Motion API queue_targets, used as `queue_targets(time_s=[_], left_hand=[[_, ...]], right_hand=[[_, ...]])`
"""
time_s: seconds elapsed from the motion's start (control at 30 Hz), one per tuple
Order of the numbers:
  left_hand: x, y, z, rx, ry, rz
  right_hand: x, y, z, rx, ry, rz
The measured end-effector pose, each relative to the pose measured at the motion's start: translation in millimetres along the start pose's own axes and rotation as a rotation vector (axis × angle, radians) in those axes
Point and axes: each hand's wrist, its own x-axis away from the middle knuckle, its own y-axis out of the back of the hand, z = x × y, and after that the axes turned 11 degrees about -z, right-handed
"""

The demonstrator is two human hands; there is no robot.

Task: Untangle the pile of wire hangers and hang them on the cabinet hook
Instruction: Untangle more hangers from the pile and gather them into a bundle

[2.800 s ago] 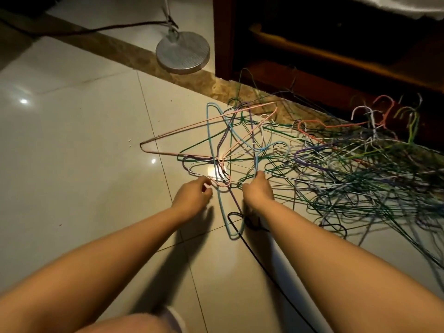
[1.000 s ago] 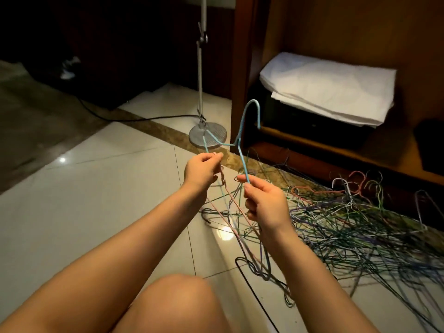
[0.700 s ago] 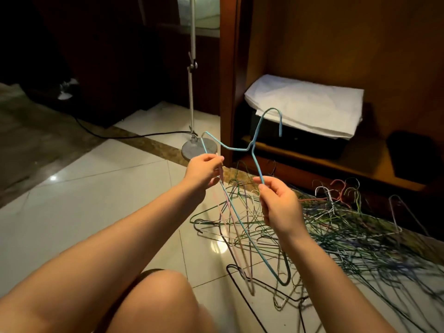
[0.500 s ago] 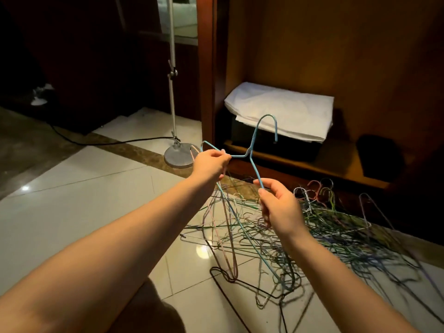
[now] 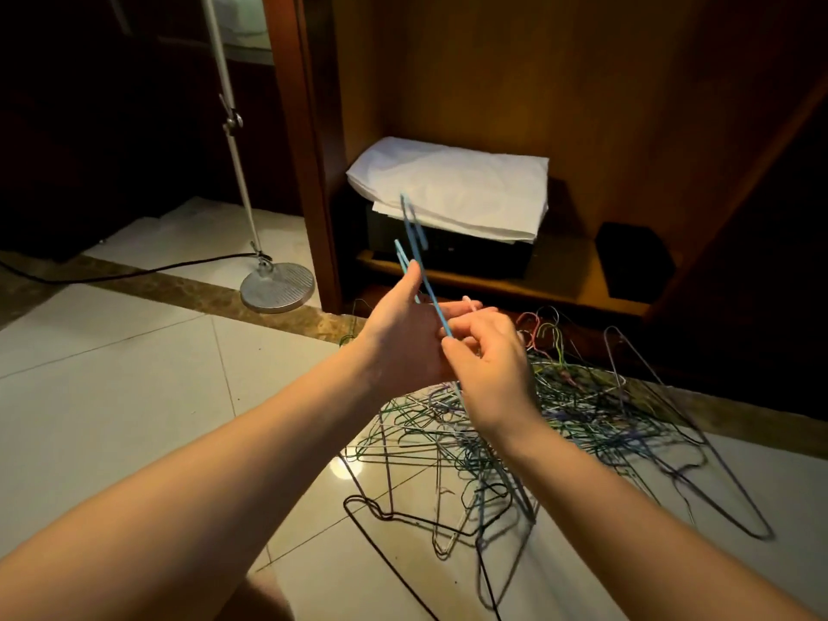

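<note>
- My right grip [image 5: 488,369] pinches a light-blue wire hanger [image 5: 433,294], raised above the tiled floor [image 5: 134,374].
- My left grip [image 5: 401,342] lies straight-fingered against it.
- The tangled pile of coloured wire hangers [image 5: 582,410] lies below.

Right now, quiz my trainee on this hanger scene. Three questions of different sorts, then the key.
1. Which hand pinches the blue hanger?
2. True or false: the pile of hangers lies on a shelf.
3. What lies on the black box in the cabinet? A. folded white cloth B. shoes C. books
Key: 1. The right hand. 2. False: it lies on the tiled floor. 3. A.
</note>
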Motion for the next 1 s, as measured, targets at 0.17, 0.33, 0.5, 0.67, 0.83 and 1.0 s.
queue_targets(time_s=[0.17,0.33,0.5,0.67,0.83,1.0], left_hand=[[-4.6,-4.7,0.0,-0.114,-0.076,-0.042],[-7.9,-1.8,1.9,-0.153,-0.149,-0.198],[-10.6,-1.4,4.2,-0.272,-0.213,-0.22],[-11.1,0.3,5.3,-0.371,-0.223,-0.214],[-6.2,-3.5,11.1,-0.465,-0.192,-0.111],[-4.8,1.4,7.5,-0.457,-0.181,-0.069]], right_hand=[[0.2,3.3,-2.8,-0.067,-0.092,0.009],[5.3,5.1,-11.9,0.041,-0.092,0.097],[-7.0,16.6,-13.1,0.012,-0.099,0.094],[-46.2,41.5,-33.2,0.217,0.057,0.062],[-44.9,29.5,-45.7,0.15,-0.017,0.515],[-46.3,30.5,-50.6,0.254,-0.03,0.612]])
